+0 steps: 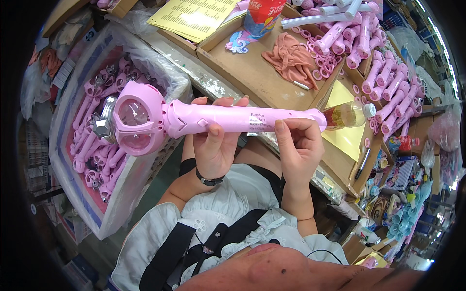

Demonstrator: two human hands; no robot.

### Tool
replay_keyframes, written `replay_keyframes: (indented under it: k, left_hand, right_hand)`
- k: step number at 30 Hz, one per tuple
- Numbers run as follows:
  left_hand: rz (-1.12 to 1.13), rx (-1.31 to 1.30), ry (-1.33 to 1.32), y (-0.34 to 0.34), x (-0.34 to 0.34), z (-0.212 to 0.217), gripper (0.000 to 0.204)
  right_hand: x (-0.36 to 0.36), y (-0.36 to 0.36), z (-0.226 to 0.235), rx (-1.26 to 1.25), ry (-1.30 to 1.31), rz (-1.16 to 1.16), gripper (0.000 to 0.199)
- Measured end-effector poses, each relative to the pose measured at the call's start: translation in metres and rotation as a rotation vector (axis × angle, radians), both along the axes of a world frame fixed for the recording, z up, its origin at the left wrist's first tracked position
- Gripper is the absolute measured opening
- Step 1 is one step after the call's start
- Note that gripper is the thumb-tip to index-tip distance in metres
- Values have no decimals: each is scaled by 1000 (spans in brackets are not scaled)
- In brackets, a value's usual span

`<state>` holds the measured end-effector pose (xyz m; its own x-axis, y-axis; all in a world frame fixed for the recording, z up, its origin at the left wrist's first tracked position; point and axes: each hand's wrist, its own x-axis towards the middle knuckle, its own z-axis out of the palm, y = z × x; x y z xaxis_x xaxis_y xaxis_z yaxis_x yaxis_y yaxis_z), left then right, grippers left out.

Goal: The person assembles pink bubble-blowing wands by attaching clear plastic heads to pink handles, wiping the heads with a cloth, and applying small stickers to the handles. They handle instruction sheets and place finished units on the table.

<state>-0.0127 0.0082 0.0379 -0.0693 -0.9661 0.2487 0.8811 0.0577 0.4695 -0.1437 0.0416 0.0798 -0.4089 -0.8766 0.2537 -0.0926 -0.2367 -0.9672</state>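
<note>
A pink toy wand [238, 118] lies crosswise in front of me, its round head with a clear dome and a silver faceted tip pointing left. My left hand [216, 150] is wrapped round the handle from below, thumb in front and fingertips showing above. On the handle sits a clear label [261, 124] with small dark print, its lower edge standing off the surface. At the label's right end, my right hand [302, 148] presses its thumb on the handle, with the index finger bent close beside it; the other fingers are curled.
At left stands a lined crate [104, 213] holding many similar wands. Across the bench, a cardboard tray [228, 65] holds an orange cloth [291, 60], pink rings [326, 62] and a pen [362, 164]. A capped bottle [347, 115] lies behind the handle's end. Pink handles [395, 92] are piled at right.
</note>
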Motion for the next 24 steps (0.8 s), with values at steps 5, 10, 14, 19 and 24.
replay_keyframes:
  k: [5, 10, 14, 19, 24]
  left_hand:
    - [1, 1, -1, 1, 0, -1, 54]
    - [25, -38, -47, 3, -3, -2, 56]
    - [44, -37, -80, -1, 4, 0, 59]
    - [-13, -54, -159, -21, 27, 9, 64]
    - [-326, -115, -248, -56, 33, 22, 63]
  right_hand:
    - [1, -1, -2, 15, 61, -24, 16]
    - [7, -2, -4, 39, 413, -163, 33]
    - [-3, 2, -10, 136, 479, -280, 43]
    - [-43, 4, -14, 52, 836, -283, 52]
    - [-42, 19, -15, 318, 548, 459, 48]
